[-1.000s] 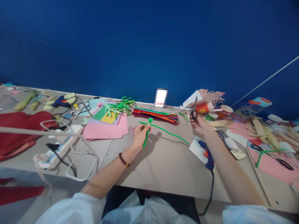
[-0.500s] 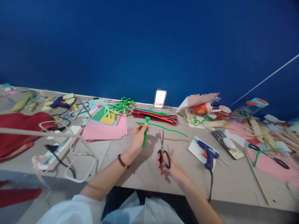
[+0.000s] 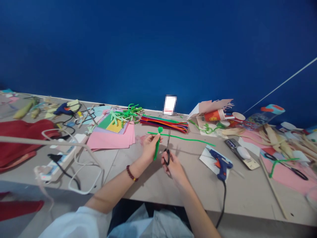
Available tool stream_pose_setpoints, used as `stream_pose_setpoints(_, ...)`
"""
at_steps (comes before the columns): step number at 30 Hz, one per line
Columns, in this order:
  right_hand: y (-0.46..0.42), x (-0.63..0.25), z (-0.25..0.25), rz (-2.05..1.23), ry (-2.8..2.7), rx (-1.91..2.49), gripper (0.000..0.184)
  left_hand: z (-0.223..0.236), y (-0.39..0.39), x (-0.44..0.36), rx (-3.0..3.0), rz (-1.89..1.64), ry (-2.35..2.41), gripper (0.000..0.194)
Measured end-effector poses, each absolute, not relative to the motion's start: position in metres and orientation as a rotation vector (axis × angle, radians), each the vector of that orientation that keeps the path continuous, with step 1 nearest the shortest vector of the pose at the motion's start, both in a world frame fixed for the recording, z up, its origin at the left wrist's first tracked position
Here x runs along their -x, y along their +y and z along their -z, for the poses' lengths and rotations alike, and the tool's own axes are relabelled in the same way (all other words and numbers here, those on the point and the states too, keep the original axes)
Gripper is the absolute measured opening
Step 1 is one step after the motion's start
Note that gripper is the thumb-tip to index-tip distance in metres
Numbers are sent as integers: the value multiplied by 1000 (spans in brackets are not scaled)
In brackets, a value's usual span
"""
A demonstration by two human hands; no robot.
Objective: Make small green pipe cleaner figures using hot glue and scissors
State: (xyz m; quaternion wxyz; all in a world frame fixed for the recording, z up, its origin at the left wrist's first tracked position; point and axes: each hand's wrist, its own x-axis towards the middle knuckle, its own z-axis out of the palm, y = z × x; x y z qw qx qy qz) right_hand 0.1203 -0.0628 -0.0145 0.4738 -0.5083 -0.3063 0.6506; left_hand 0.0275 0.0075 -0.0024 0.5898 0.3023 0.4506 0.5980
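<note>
My left hand (image 3: pixel 149 147) is closed round a green pipe cleaner figure (image 3: pixel 158 144) with a small coiled knob on top. A long green strand (image 3: pixel 190 139) runs from it to the right, above the table. My right hand (image 3: pixel 172 164) grips black-handled scissors (image 3: pixel 167 146), blades pointing up and reaching the strand just right of the knob. Both hands are over the grey table (image 3: pixel 183 181), close together.
A bundle of coloured pipe cleaners (image 3: pixel 164 122) and a stack of coloured paper (image 3: pixel 112 133) lie behind my hands. A blue glue gun (image 3: pixel 219 164) rests on a card to the right, beside a phone (image 3: pixel 231 143). A power strip (image 3: pixel 63 157) with white cables lies left.
My right hand brought the scissors from the far right, down toward the table's near edge, then up to the green strand beside my left hand. The left hand stayed nearly still.
</note>
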Motion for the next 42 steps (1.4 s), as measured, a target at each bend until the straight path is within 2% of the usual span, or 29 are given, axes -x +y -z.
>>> stream_pose_setpoints(22,-62,-123,23,-1553,-768,1270,44,4,3,-31,-615,-1361,1007,26)
stream_pose_setpoints(32,-61,-127,33,-1396,-905,1337,42,5,2,-32,-630,-1366,1025,24)
stream_pose_setpoints(42,-61,-129,34,-1390,-859,1348,40,2,-3,-34,-648,-1365,1027,24)
